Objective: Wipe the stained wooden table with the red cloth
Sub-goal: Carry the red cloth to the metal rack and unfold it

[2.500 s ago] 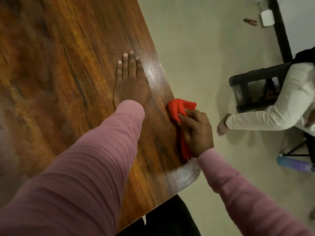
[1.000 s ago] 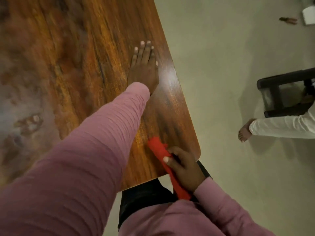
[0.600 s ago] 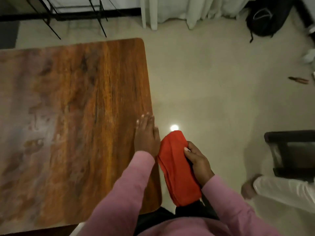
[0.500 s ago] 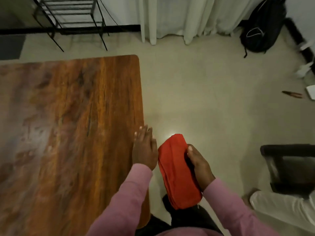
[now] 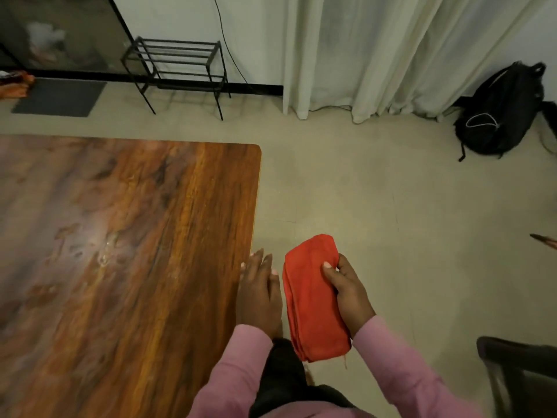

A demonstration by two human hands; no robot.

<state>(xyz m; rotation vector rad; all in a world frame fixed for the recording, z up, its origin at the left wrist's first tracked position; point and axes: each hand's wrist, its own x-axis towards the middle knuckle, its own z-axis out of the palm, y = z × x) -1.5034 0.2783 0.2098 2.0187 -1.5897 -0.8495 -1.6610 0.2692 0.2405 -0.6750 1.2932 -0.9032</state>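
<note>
The wooden table (image 5: 126, 236) fills the left half of the head view, with pale smeared stains on its left part. My right hand (image 5: 346, 294) holds the folded red cloth (image 5: 313, 300) in the air over the floor, just right of the table's right edge. My left hand (image 5: 260, 292) lies flat with fingers together, half on the table's right edge, a small gap away from the cloth. Both sleeves are pink.
A black metal rack (image 5: 177, 70) stands by the far wall, with a dark mat (image 5: 60, 98) to its left. Pale curtains (image 5: 407, 55) hang at the back. A black backpack (image 5: 500, 113) lies at far right. A dark chair (image 5: 521, 375) sits at the lower right corner.
My right hand has lifted the red cloth off the table's near corner and now holds it beside the edge. My left hand slid back to the edge. The view has tilted up toward the wall.
</note>
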